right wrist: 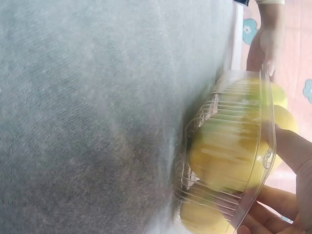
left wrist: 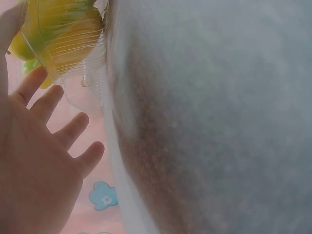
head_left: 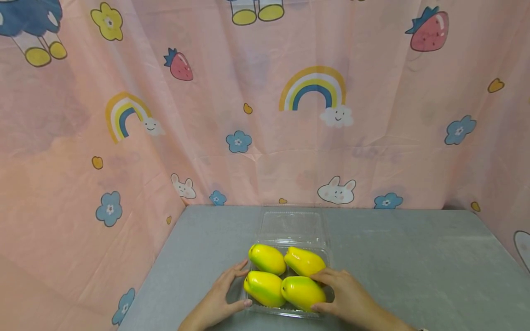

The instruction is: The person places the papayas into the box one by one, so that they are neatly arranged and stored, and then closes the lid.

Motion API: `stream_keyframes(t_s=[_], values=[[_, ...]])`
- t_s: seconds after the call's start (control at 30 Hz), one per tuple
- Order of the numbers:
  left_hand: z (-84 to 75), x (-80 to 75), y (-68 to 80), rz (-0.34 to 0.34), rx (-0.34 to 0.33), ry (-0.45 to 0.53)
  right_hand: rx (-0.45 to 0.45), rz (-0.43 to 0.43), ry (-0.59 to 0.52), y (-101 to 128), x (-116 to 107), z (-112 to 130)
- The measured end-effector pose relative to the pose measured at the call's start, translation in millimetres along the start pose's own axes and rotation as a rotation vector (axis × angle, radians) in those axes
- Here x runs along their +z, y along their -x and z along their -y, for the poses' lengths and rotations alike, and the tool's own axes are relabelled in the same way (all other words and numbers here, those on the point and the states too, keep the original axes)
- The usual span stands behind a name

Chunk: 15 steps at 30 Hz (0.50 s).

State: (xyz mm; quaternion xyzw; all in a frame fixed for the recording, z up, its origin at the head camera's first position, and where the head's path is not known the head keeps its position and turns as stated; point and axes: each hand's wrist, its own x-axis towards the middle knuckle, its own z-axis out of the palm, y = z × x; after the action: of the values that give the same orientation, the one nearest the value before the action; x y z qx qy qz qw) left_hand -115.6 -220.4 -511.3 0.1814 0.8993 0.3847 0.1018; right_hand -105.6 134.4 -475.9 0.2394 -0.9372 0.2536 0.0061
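Several yellow-green mangoes lie in two rows in a clear plastic clamshell box (head_left: 285,312). Its transparent lid (head_left: 291,227) is folded back, away from the person. My right hand (head_left: 348,294) holds the front right mango (head_left: 302,293), with the thumb at its near side and fingers at its far side. The back right mango (head_left: 305,261) lies just beyond those fingers. At the box's left side is my left hand (head_left: 219,294), fingers spread, thumb by the front left mango (head_left: 263,288) and fingertips near the back left mango (head_left: 267,259). The left wrist view shows the left fingers (left wrist: 73,129) extended.
The box stands on a grey-covered table (head_left: 397,257), near its front. Behind and to the sides hangs a pink curtain (head_left: 265,170) printed with rainbows, rabbits and flowers, meeting the table's back edge.
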Motion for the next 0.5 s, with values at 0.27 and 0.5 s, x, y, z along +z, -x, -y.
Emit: stream_keyframes(t_s=[0.27, 0.5], values=[[-1.0, 0.0, 0.4, 0.002, -0.007, -0.001, 0.014, 0.011, -0.001, -0.4, 0.1, 0.9], [-0.9, -0.2, 0.4, -0.003, 0.006, -0.008, 0.004, -0.001, -0.002, 0.4, 0.6, 0.6]])
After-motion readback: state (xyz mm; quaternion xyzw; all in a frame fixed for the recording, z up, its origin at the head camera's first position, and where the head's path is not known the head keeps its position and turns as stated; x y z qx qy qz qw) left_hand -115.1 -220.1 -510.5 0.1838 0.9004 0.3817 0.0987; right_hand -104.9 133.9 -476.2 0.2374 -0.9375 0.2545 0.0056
